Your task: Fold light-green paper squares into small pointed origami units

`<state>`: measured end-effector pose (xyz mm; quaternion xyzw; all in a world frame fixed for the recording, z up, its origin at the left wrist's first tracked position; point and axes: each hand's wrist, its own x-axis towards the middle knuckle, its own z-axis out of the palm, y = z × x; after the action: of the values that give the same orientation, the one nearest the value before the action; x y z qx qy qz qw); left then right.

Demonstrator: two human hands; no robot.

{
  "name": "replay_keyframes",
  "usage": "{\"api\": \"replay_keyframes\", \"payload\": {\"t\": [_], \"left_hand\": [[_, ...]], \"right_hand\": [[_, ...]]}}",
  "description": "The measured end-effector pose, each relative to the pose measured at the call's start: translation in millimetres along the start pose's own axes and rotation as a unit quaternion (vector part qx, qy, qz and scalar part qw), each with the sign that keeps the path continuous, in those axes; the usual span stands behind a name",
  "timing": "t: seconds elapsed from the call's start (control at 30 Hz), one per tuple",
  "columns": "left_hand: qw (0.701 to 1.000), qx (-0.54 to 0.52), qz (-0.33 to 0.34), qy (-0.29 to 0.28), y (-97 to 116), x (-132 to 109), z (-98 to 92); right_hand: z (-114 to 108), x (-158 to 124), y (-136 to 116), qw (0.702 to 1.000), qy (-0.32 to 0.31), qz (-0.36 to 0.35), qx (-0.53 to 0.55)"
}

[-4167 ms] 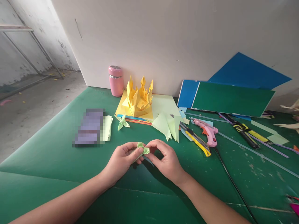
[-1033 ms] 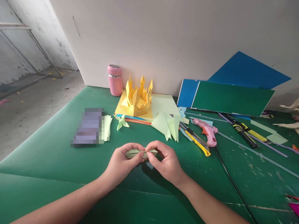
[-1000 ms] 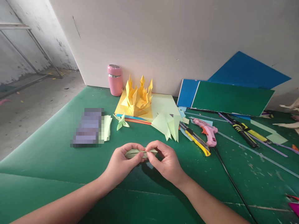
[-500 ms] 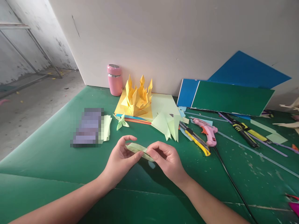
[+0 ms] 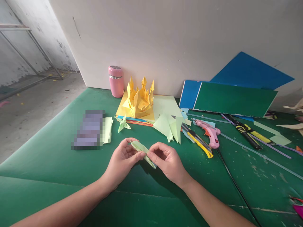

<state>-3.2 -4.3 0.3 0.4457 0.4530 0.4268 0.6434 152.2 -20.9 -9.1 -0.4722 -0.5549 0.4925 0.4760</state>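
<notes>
Between my two hands is a folded piece of pale green paper (image 5: pixel 142 151), held slanting down to the right above the table. My left hand (image 5: pixel 126 157) pinches its left side, thumb on top and fingers partly hidden behind. On the right, my right hand (image 5: pixel 167 160) pinches the paper near its middle between thumb and forefinger. Just beyond the hands lies a small pale green origami piece with pointed petals (image 5: pixel 123 124). Several folded pale green papers (image 5: pixel 167 126) lie farther right.
A yellow origami crown-like form (image 5: pixel 139 102) stands on paper sheets beside a pink flask (image 5: pixel 116 82). A blurred-out dark rectangle (image 5: pixel 88 130) lies left. At right are a yellow utility knife (image 5: pixel 200 144), a pink glue gun (image 5: pixel 210 134) with cord, and green and blue boards (image 5: pixel 234 97).
The pale green paper has turned in my fingers and now slants more steeply, its right end lower. Both hands have stayed in about the same place.
</notes>
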Motion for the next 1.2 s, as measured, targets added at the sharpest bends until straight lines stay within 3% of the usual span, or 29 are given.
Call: {"api": "replay_keyframes", "payload": {"t": [0.13,0.3,0.7,0.8,1.03,1.2], "left_hand": [[1.0,0.02,0.005,-0.01,0.2,-0.6,1.0],[1.0,0.002,0.022,0.005,-1.7,-1.6,1.7],[0.999,-0.018,0.022,-0.019,-0.4,-3.0,1.6],[1.0,-0.016,0.012,-0.021,-0.8,-3.1,0.9],[0.999,-0.036,0.013,-0.026,-2.5,-1.6,1.5],[1.0,-0.02,0.012,-0.01,-0.6,-1.2,2.1]], "right_hand": [[2.0,-0.9,0.1,1.0,0.027,-0.005,-0.008],[1.8,1.1,2.7,0.999,-0.007,0.042,0.018],[-0.3,1.0,1.4,0.998,-0.04,0.053,0.024],[-1.1,0.8,2.3,0.998,-0.054,0.033,0.024],[-0.8,-2.0,1.6,0.995,0.029,-0.097,-0.024],[0.6,-2.8,2.3,0.989,0.047,-0.127,-0.06]]}}
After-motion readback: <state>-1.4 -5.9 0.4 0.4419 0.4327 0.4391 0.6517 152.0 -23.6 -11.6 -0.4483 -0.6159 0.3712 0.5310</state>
